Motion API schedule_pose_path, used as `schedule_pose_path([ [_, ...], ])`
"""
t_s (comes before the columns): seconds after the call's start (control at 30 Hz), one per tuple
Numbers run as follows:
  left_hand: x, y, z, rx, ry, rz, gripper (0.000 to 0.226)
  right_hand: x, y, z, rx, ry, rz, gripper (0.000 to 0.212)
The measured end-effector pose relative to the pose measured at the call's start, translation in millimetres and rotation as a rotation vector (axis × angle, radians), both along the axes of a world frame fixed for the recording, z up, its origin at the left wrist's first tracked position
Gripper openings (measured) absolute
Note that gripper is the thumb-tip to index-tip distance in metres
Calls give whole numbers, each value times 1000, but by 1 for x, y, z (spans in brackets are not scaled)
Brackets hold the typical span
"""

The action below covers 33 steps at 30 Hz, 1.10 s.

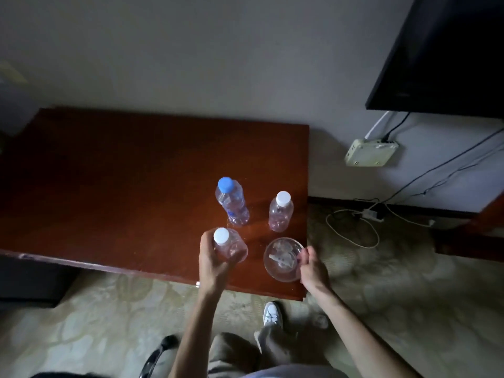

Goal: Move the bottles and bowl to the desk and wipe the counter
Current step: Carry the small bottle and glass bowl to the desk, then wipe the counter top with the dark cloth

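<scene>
A dark red wooden table carries three clear plastic bottles and a clear bowl near its right end. My left hand is wrapped around a short white-capped bottle close to the front edge. My right hand pinches the right rim of the clear bowl, which has something pale inside. Behind them stand a taller blue-capped bottle and a second white-capped bottle, both upright and untouched.
A dark TV hangs on the wall at upper right, with a white box and cables trailing to the patterned carpet. My legs and a white shoe are below the table's front edge.
</scene>
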<state>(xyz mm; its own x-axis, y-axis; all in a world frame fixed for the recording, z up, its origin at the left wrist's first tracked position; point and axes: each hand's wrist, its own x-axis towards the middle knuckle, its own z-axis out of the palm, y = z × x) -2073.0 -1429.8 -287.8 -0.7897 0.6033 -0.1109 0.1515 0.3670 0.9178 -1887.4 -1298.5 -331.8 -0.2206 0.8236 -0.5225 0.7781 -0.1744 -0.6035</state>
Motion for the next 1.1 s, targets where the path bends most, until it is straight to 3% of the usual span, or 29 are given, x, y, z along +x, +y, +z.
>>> schedule_pose_path([
  [0.5, -20, 6, -45, -104, -20, -234, 57, -8, -22, -18, -46, 120, -262, 26],
  [0.6, -34, -2, -59, -120, 15, -273, 44, 5, -30, -14, -2, 170, -409, 22],
  [0.77, -36, -51, -85, -196, 88, -363, 60, 56, -71, -32, -30, 194, -652, 17],
  [0.87, -24, -76, -87, -295, -103, -369, 63, 92, -117, -42, -76, 132, -715, 32],
  [0.97, 2, -85, -67, -328, -332, -447, 43, 127, -172, -52, -153, 121, -786, 21],
  [1.1, 44, -86, -71, -543, -445, -719, 36, 165, -245, -57, -252, 140, -999, 25],
])
